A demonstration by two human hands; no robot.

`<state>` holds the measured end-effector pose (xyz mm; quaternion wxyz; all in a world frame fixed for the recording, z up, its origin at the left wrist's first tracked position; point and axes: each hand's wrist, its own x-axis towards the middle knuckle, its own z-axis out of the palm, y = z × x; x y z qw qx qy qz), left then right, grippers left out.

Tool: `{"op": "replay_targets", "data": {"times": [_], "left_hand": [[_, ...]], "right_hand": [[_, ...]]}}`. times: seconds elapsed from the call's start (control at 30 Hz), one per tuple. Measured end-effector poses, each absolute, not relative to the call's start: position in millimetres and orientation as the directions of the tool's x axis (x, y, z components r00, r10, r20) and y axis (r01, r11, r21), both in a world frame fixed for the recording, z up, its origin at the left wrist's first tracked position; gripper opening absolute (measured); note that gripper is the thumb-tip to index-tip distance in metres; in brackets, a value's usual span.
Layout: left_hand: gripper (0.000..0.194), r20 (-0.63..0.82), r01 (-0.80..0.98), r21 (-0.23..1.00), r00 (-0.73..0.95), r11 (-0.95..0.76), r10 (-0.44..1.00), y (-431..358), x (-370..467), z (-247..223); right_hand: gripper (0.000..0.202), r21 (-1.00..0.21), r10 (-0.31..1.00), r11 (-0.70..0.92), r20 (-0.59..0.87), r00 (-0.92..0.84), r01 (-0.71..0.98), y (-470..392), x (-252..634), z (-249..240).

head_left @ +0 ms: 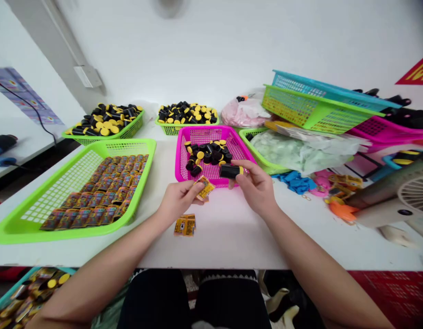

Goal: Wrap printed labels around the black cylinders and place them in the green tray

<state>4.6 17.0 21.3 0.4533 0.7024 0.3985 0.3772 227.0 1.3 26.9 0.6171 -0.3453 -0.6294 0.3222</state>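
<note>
Between the thumb and fingers of my left hand (pixel 180 197) is a small yellow printed wrapper (pixel 206 186). My right hand (pixel 255 186) grips a black cylinder with a yellow cap (pixel 229 171), lying sideways, close to the wrapper but apart from it. Just behind both hands stands a magenta basket (pixel 182 155) with loose black cylinders (pixel 211 153) in it. On the table below my left hand lie several more yellow wrappers (pixel 184 225). A long green basket (pixel 94 235) to the left holds rows of wrapped pieces (pixel 104 192).
Two green baskets heaped with black-and-yellow cylinders (pixel 108 119) stand at the back. Stacked blue and green baskets (pixel 310 109), plastic bags (pixel 300 148), blue balloon-like pieces (pixel 295 182) and a fan (pixel 413 187) crowd the right. Below the table's front edge, a bin of wrapped pieces (pixel 29 292) sits at left.
</note>
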Motion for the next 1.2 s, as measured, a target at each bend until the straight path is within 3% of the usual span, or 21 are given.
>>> {"op": "replay_targets", "data": {"times": [0.07, 0.2, 0.3, 0.47, 0.63, 0.8, 0.9, 0.97, 1.03, 1.1, 1.2], "left_hand": [[0.046, 0.230, 0.267, 0.889, 0.442, -0.372, 0.867, 16.3, -1.5, 13.2], [0.038, 0.404, 0.375, 0.677, 0.532, -0.634, 0.745, 15.8, -9.8, 9.1], [0.034, 0.454, 0.384, 0.626, 0.527, -0.678, 0.718, 14.4, -8.6, 11.8], [0.031, 0.454, 0.341, 0.689, 0.484, -0.639, 0.748, 10.4, -6.0, 12.3], [0.038, 0.409, 0.318, 0.726, 0.513, -0.610, 0.755, 12.8, -3.5, 9.8], [0.043, 0.373, 0.012, 0.890, 0.560, -0.457, 0.740, 10.6, 5.8, 4.3], [0.044, 0.330, -0.048, 0.928, 0.567, -0.369, 0.755, 9.1, 8.1, 1.7], [0.043, 0.314, -0.091, 0.943, 0.559, -0.319, 0.767, 9.8, 8.1, 2.2], [0.043, 0.331, -0.190, 0.943, 0.551, -0.272, 0.766, 11.9, 7.5, 4.3], [0.045, 0.336, -0.265, 0.937, 0.521, -0.226, 0.784, 14.4, 7.2, 7.1], [0.053, 0.289, -0.303, 0.941, 0.497, -0.149, 0.818, 15.8, 8.3, 11.5]], "right_hand": [[0.037, -0.861, 0.858, 0.507, 0.508, -0.076, -0.041, -0.1, 229.8, 25.7], [0.033, -0.893, 0.874, 0.427, 0.448, -0.188, -0.142, -3.0, 229.5, 21.9], [0.031, -0.906, 0.871, 0.391, 0.421, -0.253, -0.163, -5.0, 225.9, 22.6], [0.028, -0.922, 0.873, 0.385, 0.381, -0.306, -0.049, -5.6, 220.7, 28.1], [0.029, -0.884, 0.833, 0.466, 0.449, -0.323, -0.027, -2.8, 219.4, 27.6], [0.043, -0.894, 0.830, 0.445, 0.395, -0.393, 0.041, -4.5, 214.8, 20.3], [0.036, -0.882, 0.853, 0.460, 0.407, -0.326, 0.101, -4.6, 210.1, 16.3], [0.020, -0.806, 0.806, 0.568, 0.503, -0.312, 0.167, -3.7, 208.2, 15.1], [0.015, -0.643, 0.696, 0.715, 0.617, -0.367, 0.276, -3.1, 206.8, 14.4], [0.025, -0.439, 0.589, 0.804, 0.679, -0.437, 0.402, -4.0, 204.4, 12.7], [0.059, -0.233, 0.523, 0.803, 0.717, -0.461, 0.548, -9.3, 195.9, 8.1]]}}
